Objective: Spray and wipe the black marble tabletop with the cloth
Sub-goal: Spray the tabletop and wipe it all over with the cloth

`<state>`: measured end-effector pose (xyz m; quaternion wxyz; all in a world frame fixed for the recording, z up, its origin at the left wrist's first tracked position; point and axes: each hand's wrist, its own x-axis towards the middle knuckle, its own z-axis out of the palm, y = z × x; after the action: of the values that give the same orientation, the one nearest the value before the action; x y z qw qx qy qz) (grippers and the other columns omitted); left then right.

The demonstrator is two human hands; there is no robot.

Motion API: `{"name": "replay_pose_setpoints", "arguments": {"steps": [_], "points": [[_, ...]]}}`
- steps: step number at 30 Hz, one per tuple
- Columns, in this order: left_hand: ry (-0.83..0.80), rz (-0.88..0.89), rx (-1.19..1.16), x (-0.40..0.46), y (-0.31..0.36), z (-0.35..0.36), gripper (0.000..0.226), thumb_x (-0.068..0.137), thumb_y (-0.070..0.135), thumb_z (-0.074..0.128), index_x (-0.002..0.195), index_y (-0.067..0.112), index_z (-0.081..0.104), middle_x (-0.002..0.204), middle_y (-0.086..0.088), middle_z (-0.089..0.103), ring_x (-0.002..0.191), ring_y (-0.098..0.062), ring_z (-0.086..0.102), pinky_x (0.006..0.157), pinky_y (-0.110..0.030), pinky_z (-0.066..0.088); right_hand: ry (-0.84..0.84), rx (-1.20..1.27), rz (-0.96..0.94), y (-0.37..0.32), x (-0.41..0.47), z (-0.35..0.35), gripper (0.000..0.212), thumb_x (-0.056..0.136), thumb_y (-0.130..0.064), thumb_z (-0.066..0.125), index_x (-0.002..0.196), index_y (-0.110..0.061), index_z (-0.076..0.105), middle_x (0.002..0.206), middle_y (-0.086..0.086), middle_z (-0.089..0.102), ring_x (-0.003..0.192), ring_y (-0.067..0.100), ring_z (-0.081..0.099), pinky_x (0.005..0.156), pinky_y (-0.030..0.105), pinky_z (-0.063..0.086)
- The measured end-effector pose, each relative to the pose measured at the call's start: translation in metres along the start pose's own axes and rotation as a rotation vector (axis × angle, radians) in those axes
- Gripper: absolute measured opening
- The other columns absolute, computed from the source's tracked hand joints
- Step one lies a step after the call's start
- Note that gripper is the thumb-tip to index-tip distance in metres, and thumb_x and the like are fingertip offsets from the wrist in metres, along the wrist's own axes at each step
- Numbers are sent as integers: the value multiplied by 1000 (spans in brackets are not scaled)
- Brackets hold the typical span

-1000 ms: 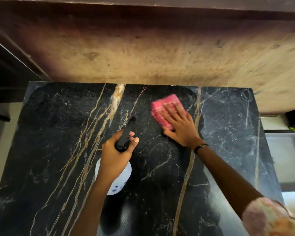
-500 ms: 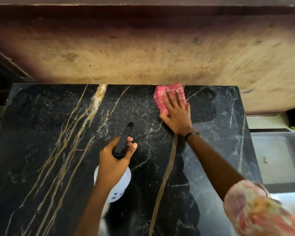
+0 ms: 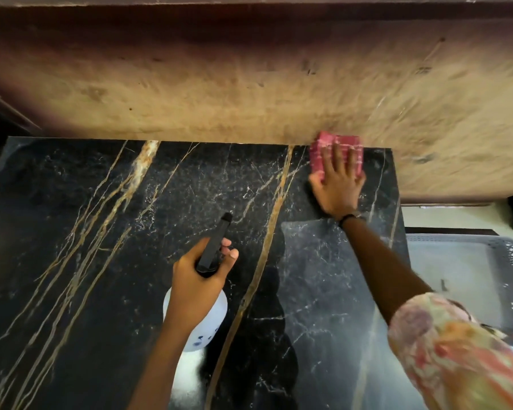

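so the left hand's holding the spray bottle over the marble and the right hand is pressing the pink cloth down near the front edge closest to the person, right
Not quite. The head view shows the right hand pressing the pink cloth at the far edge of the black marble tabletop, against the wall, not the near edge. The rest holds: the left hand holds the spray bottle over the marble.

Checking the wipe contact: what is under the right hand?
The right hand lies flat on a folded pink cloth, pressed onto the black marble tabletop at its far edge. The marble beneath the cloth is covered.
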<state>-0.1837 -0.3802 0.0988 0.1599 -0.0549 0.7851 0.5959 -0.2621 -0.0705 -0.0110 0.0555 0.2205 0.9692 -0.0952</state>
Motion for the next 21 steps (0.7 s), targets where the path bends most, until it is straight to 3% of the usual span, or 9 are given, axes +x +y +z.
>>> {"name": "replay_pose_setpoints", "arguments": {"steps": [3, 6, 10, 14, 17, 21], "points": [[-2, -12, 9, -4, 4, 12, 11, 79, 22, 72, 86, 30, 69, 87, 8, 73, 87, -3, 68, 72, -4, 47, 6, -28, -258, -7, -52, 10, 73, 89, -60, 38, 151, -32, 9, 161, 1, 1, 148, 28, 1, 110, 61, 8], [4, -25, 11, -8, 7, 23, 11, 79, 22, 72, 88, 28, 70, 87, 10, 73, 89, -1, 67, 75, -8, 49, -3, -28, -372, 35, -107, 11, 70, 85, -58, 35, 149, -31, 22, 158, -1, 12, 147, 28, 9, 109, 62, 28], [14, -16, 38, -14, 9, 30, 11, 79, 21, 72, 89, 26, 69, 88, 10, 72, 88, 3, 65, 77, -10, 47, -8, 0, -172, 96, -122, -4, 74, 81, -61, 32, 148, -30, 23, 159, 2, 15, 147, 30, 9, 109, 58, 27], [22, -21, 36, -24, 6, 30, 11, 80, 21, 72, 90, 26, 69, 82, 21, 72, 79, 6, 65, 69, -3, 47, 20, 58, 38, 51, -97, -3, 74, 83, -61, 32, 151, -33, 16, 161, 1, 7, 148, 30, 1, 112, 59, 13], [39, -12, 63, -33, 0, 28, 11, 79, 21, 72, 89, 27, 70, 85, 22, 72, 85, 6, 66, 71, -1, 45, 2, 25, -196, -3, -117, 13, 71, 89, -60, 34, 151, -33, 11, 160, 2, 3, 146, 29, -3, 112, 58, 6], [62, -26, 76, -45, -6, 27, 11, 79, 19, 73, 88, 24, 70, 83, 14, 73, 86, 7, 65, 71, -1, 44, -19, 33, -529, -16, -199, 35, 69, 85, -58, 38, 148, -33, 23, 156, 1, 27, 145, 29, 16, 111, 60, 26]]}}
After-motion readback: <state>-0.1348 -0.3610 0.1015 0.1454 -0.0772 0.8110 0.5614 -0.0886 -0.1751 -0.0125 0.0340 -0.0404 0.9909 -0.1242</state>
